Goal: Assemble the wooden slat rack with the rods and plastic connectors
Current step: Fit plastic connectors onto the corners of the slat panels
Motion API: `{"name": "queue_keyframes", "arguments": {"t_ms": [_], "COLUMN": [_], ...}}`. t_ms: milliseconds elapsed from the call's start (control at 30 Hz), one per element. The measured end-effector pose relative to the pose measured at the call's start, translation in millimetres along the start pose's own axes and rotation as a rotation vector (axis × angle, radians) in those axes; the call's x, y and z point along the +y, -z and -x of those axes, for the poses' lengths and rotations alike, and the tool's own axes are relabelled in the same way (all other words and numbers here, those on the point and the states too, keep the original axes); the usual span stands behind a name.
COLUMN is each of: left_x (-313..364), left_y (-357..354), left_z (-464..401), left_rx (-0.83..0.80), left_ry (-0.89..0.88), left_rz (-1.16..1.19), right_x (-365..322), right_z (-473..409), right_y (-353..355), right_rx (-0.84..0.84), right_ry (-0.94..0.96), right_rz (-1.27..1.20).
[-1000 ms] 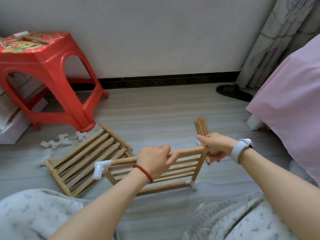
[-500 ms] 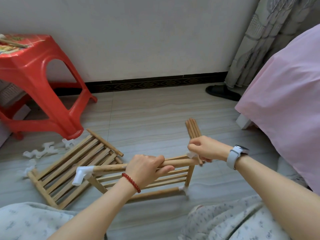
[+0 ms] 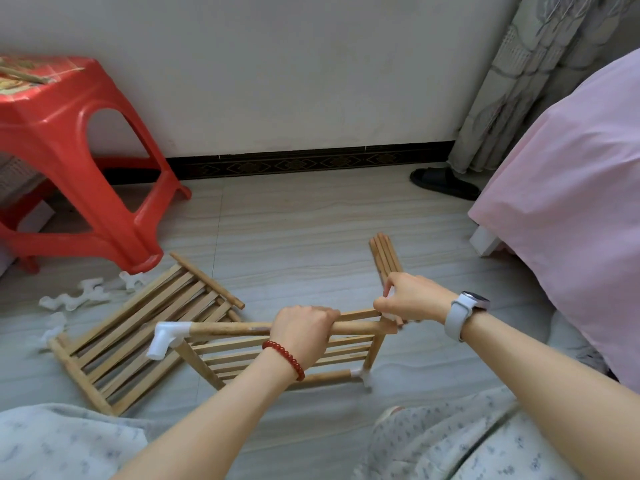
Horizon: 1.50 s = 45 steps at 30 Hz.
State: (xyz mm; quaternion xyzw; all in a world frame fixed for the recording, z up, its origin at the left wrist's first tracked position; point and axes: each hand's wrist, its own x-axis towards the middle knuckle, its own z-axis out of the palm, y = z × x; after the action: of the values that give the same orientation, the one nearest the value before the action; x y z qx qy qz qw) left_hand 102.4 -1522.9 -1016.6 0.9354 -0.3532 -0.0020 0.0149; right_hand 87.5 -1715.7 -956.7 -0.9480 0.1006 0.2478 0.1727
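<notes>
Red stool [image 3: 69, 161]: glossy plastic, far left
Connectors [image 3: 74, 297]: white, knobbly, loose on floor
Slat panel [image 3: 138, 327]: pale wood, flat on floor
Left hand [image 3: 304, 336]: curled round top rod [image 3: 228, 329]
Right hand [image 3: 412, 297]: pinching a corner connector onto rod's end
Next: probably firm, straight push to seat it
Spare rods [image 3: 384, 252]: bundled, beyond right hand

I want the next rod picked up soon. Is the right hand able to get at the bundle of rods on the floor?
Probably yes: the bundle of rods lies uncovered just beyond the right hand, but that hand grips a white connector and must let go first.
</notes>
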Motion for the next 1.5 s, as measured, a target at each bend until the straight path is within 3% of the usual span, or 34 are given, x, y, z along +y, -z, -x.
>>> {"name": "queue_keyframes", "arguments": {"t_ms": [100, 167, 267, 333, 433, 500, 733, 867, 967, 1233, 1500], "left_x": [5, 4, 1, -2, -7, -11, -16, -20, -24, -24, -26], "left_y": [-6, -8, -10, -8, -3, 1, 7, 13, 18, 39, 43], "left_z": [-4, -5, -11, -14, -14, -11, -12, -10, -8, -17, -17], "left_rx": [-0.035, -0.025, 0.005, 0.024, 0.121, 0.191, 0.215, 0.276, 0.213, 0.203, 0.226], "left_ry": [0.076, 0.090, 0.099, 0.112, 0.096, 0.064, 0.131, 0.229, 0.286, 0.373, 0.344], "left_rz": [-0.048, -0.058, -0.056, -0.039, 0.073, 0.098, 0.100, 0.086, 0.092, 0.204, 0.213], "right_x": [3, 5, 2, 4, 9, 11, 20, 14, 5, -12, -27], "right_z": [5, 13, 22, 15, 2, 0, -1, -2, -2, -2, 3], "right_y": [7, 20, 50, 54, 32, 24, 16, 11, 12, 27, 39], "right_rx": [-0.088, -0.051, 0.256, 0.387, 0.125, 0.018, 0.011, 0.035, 0.076, 0.510, 0.601], "right_ry": [0.113, 0.225, 0.360, 0.255, -0.040, -0.124, -0.115, -0.072, -0.043, 0.124, 0.226], "right_rz": [0.160, 0.144, -0.348, -0.504, -0.493, -0.576, -0.557, -0.685, -0.784, -0.342, -0.091]}}
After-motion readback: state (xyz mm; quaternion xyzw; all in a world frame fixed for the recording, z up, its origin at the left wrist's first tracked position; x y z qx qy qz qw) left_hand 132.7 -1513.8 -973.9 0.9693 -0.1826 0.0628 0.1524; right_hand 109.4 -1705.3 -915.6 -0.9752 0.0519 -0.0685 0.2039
